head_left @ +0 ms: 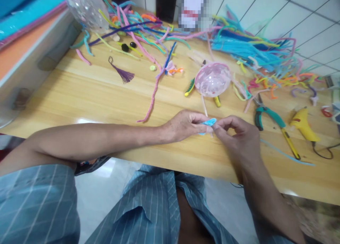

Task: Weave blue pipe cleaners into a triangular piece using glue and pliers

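Near the front edge of the wooden table, my left hand (183, 125) is closed on a small light-blue piece (211, 122) that looks like bent pipe cleaner. My right hand (236, 130) pinches at the right end of that same piece, thumb and forefinger together. What exactly lies between the right fingertips is hard to make out. A thin pale strip (204, 106) rises behind my fingers toward a clear, pink-rimmed plastic dome (213, 80). Left of my hands lies a twisted pink pipe cleaner (153, 98).
Teal-handled pliers (271, 113), a yellow cutter (290, 145) and a yellow glue gun (304, 123) with a cord lie to the right. Loose pipe cleaners (239, 47) heap along the back. A purple tassel (122, 72) and a bin (39, 56) are on the left.
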`<state>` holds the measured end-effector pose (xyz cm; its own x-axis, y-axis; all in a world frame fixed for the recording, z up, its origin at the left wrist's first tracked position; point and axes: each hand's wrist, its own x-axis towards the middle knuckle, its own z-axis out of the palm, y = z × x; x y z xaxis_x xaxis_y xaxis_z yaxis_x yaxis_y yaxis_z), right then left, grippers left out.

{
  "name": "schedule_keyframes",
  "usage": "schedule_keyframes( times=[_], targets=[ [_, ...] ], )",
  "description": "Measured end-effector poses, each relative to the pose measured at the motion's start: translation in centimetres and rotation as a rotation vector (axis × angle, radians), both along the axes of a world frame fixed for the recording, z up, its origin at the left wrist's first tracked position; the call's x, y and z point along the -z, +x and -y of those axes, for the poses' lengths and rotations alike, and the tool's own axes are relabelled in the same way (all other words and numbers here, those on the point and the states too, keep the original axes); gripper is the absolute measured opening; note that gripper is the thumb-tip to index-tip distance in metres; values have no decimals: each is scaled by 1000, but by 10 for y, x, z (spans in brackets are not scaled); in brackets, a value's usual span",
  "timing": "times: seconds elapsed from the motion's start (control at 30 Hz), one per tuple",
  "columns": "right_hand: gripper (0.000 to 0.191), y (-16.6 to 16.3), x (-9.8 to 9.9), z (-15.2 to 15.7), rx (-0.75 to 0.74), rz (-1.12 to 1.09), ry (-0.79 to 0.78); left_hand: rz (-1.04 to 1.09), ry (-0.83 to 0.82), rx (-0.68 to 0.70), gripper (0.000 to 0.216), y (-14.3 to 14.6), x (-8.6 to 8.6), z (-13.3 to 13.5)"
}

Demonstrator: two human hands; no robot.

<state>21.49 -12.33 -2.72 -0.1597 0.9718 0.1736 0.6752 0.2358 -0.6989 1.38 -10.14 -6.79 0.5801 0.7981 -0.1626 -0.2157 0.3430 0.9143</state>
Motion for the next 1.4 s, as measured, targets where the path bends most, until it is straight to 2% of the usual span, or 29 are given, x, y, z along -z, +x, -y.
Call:
schedule_keyframes(
  times=[0.3, 0.7, 0.83, 0.97, 1.1, 1.2, 1.33, 1.4],
  targets=[
    [13, -1, 3, 2, -46, 46, 97, -39, 49, -11, 39, -3, -1, 2],
    [11, 5, 2, 0, -118, 60, 88, -80, 112, 45, 42, -6, 0, -1],
    [11, 7, 0, 0, -129, 52, 72, -66, 90, 67, 41, -6, 1, -2],
    [11, 11, 1, -5, -141, 58, 89, 35, 32, 82, 38, -3, 6, -6],
    [8, 16, 11, -15, -215, 130, 185, 85, -27, 40, 39, -3, 9, -8],
    [8, 17, 18, -17, -191, 252, 335, 73, -66, 35, 30, -4, 9, -9],
    [16, 15, 8, -3, -41, 307, 508, 87, -194, -55, 30, -4, 6, -9],
    [6, 13, 0, 6, -3, 245, 484, 132, -252, -81, 31, -3, 4, -9]
  ],
)
